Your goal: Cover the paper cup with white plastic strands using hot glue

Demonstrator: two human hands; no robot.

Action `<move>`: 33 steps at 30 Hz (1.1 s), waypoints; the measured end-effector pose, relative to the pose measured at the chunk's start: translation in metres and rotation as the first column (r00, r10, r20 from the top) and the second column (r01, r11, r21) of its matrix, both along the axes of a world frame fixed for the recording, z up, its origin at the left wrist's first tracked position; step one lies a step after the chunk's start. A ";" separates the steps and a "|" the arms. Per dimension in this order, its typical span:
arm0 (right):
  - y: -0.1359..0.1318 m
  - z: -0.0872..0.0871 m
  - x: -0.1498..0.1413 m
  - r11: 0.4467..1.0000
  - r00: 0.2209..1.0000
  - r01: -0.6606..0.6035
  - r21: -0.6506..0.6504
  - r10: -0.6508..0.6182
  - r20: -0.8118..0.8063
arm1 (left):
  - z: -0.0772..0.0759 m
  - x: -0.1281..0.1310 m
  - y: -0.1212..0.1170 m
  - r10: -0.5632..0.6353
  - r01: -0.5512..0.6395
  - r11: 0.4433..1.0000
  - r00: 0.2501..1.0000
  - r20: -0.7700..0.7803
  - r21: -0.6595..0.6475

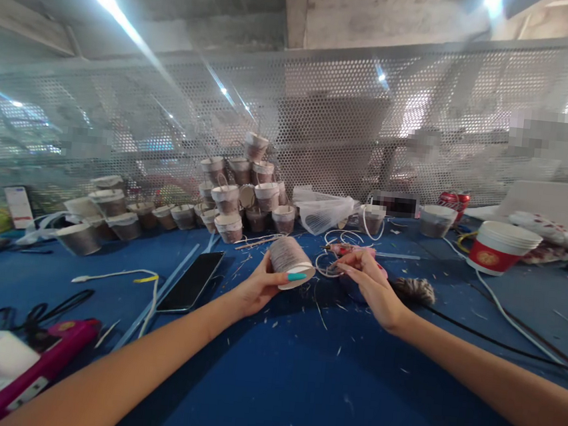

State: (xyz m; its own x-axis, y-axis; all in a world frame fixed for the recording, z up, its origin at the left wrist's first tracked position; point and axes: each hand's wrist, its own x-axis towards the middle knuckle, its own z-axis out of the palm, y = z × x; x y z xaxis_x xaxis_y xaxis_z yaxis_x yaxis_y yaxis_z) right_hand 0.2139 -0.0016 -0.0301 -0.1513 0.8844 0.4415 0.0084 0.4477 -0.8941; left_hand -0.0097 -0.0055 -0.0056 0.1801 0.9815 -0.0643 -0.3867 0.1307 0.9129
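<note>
My left hand (256,284) is wrapped around a small paper cup (290,255) with grey cord-like wrapping on its side. The cup lies tilted, its white round end towards me. To its right, my right hand (370,281) is closed in a pinch, apart from the cup; what sits between its fingertips is too small to make out. Just behind those fingers is a red-pink tool (348,249), partly hidden, that looks like a glue gun. Loops of white cord (326,265) lie beside my right fingertips.
Several wrapped cups (227,199) are stacked at the back, with more at the left (109,203). A phone (191,282), a magenta power strip (42,370), a fluffy grey object (414,290) and red-white paper cups (501,249) stand or lie around. Perforated metal panel (333,124) closes the back.
</note>
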 end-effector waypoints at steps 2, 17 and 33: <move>-0.009 0.008 0.001 0.984 0.998 -0.005 0.179 -0.006 0.061 | -0.001 0.001 0.001 0.007 -0.007 1.000 1.000 -0.013 -0.001; -0.032 0.020 -0.003 0.946 0.927 -0.319 0.054 0.300 0.224 | -0.001 0.003 -0.002 -0.033 0.034 0.998 0.999 -0.011 0.050; -0.010 0.008 -0.006 0.964 0.948 -0.258 -0.063 0.240 -0.210 | -0.005 -0.005 0.002 -0.084 0.087 0.996 0.986 0.145 -0.016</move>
